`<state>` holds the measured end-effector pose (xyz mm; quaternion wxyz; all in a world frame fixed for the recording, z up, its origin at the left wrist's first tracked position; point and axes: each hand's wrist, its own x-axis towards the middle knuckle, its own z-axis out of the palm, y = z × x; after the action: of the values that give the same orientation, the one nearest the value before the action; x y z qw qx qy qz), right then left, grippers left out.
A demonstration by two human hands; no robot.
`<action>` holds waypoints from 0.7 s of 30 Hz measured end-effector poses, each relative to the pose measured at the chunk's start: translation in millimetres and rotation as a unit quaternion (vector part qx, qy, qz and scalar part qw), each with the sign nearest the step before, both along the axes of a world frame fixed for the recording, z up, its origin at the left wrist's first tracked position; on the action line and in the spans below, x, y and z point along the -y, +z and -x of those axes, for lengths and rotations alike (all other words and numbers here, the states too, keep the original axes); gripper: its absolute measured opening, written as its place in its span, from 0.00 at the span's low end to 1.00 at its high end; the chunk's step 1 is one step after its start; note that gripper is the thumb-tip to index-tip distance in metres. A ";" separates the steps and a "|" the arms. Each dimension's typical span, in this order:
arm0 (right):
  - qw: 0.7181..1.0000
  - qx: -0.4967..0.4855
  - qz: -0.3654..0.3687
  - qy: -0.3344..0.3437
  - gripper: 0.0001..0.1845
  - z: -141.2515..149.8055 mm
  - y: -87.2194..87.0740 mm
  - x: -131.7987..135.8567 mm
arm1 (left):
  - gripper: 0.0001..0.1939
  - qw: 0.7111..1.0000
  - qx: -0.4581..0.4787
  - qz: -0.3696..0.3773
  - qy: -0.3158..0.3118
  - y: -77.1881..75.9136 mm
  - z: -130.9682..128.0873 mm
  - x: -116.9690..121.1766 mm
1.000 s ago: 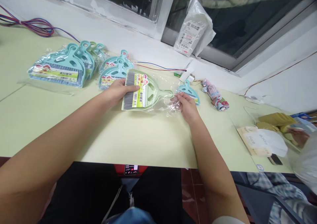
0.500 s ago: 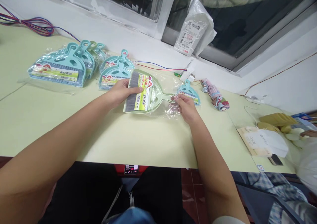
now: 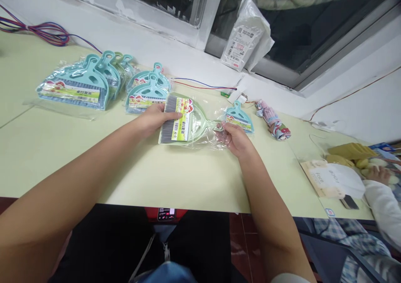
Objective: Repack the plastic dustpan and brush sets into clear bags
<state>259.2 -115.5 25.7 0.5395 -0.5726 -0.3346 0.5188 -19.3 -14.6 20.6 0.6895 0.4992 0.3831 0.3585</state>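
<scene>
A green dustpan and brush set [image 3: 196, 126], with grey bristles and a yellow label, lies tilted between my hands inside a clear plastic bag. My left hand [image 3: 156, 118] grips its wide bristle end, thumb on top near the label. At the handle end, my right hand [image 3: 234, 136] pinches the handle tip and the crumpled bag. Behind my left hand stand bagged blue dustpan sets [image 3: 147, 92]. Just beyond my right hand leans another blue dustpan set [image 3: 238, 117].
More bagged dustpan sets [image 3: 79, 82] stand at the left. Coiled red and blue wire [image 3: 46, 32] lies at the far left. A folded patterned cloth bundle [image 3: 272, 120], a Foce packet [image 3: 321, 178] and a phone [image 3: 349, 202] are rightward. A co-worker's hand [image 3: 379, 175] reaches in.
The green dustpan set has dropped slightly and shifted a little to the right, with both hands still on it. At the right edge, the co-worker's arm has moved into view over the table.
</scene>
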 end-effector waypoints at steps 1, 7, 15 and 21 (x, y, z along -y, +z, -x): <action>1.000 -0.004 0.008 0.005 0.13 0.8 -0.3 -0.1 | 0.23 1.000 -0.002 -0.001 0.008 -1.4 -0.8 -0.5; 0.999 -0.007 0.024 0.022 0.12 1.3 -1.9 -0.2 | 0.22 0.999 -0.024 -0.007 0.035 -2.0 -4.0 0.5; 0.999 0.042 0.027 0.013 0.13 7.8 3.7 2.9 | 0.20 0.999 -0.014 -0.011 0.038 0.7 -7.3 6.8; 0.950 0.261 -0.089 -0.147 0.13 10.0 11.9 8.4 | 0.22 0.998 -0.009 -0.017 0.056 0.9 -8.0 7.4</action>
<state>249.1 -123.9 37.5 0.5526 -0.6802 -0.4207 0.2346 -11.3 -22.1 21.5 0.6563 0.4920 0.4103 0.3987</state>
